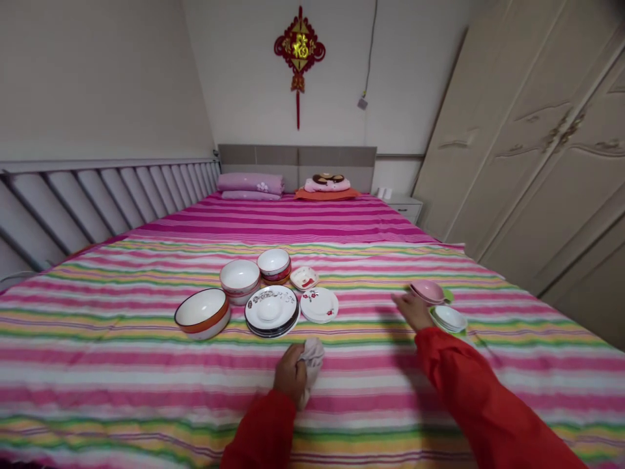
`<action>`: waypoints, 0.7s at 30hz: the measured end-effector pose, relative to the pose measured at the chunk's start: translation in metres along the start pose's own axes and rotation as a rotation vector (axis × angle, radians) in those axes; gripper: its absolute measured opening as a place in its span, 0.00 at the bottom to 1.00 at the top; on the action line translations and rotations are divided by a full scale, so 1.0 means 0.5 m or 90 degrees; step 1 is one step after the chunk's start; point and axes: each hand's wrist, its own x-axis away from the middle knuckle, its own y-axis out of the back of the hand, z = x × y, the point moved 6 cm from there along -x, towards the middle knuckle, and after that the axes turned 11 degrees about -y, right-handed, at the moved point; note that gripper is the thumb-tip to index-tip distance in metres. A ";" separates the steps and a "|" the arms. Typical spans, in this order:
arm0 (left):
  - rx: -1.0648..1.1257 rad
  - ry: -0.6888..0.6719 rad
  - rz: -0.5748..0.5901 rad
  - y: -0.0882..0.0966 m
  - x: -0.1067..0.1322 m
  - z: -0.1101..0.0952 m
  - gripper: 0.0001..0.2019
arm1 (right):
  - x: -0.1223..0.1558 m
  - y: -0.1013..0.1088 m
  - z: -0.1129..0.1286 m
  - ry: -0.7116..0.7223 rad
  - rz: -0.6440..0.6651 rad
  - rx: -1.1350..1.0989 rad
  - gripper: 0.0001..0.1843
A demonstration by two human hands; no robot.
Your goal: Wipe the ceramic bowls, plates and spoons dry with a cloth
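Nearest you, two red sleeves [266,430] enter from the lower edge above a striped cover [361,397] in pink, white, yellow and green. Your left hand [290,376] is closed around a crumpled pale cloth [314,355], pinching it between thumb and curled fingers; the cloth bunches out on the right side of your fist, in front of the plates. Your right hand [413,311] is well apart from the left, its fingers loosely extended and pointing leftward. Just beside it, on its right, sits a stack of small white bowls [450,318], with green showing beneath. Slightly beyond is a pink bowl [428,291] with a green part at its right end; your right hand overlaps its near-left edge, and you cannot tell from this view whether they touch.

At about the same depth, to the left, note a wide white bowl with an orange band [202,314], then a stack of dark-rimmed plates [271,310], then small flower-printed plates [319,305]. Behind these stand a second white bowl [239,279], a small squarish dish [305,278] with a red mark and, farthest of the group, stacked patterned bowls [274,263].

Farther off, a magenta striped sheet [288,221] leads to folded purple bedding [250,183] on the left and a folded pink pile [327,185] on the right, before a grey headboard [297,159]. On the wall behind hangs a red knot ornament [299,49].
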 end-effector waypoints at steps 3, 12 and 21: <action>-0.001 -0.010 0.001 0.000 0.001 -0.004 0.14 | 0.067 -0.125 0.130 0.047 0.176 -0.101 0.25; -0.031 -0.034 0.002 0.000 0.001 -0.004 0.14 | 0.229 -0.329 0.394 0.162 0.337 0.038 0.18; -0.026 -0.028 0.003 -0.005 0.010 0.009 0.17 | 0.252 -0.369 0.451 0.167 0.356 0.254 0.17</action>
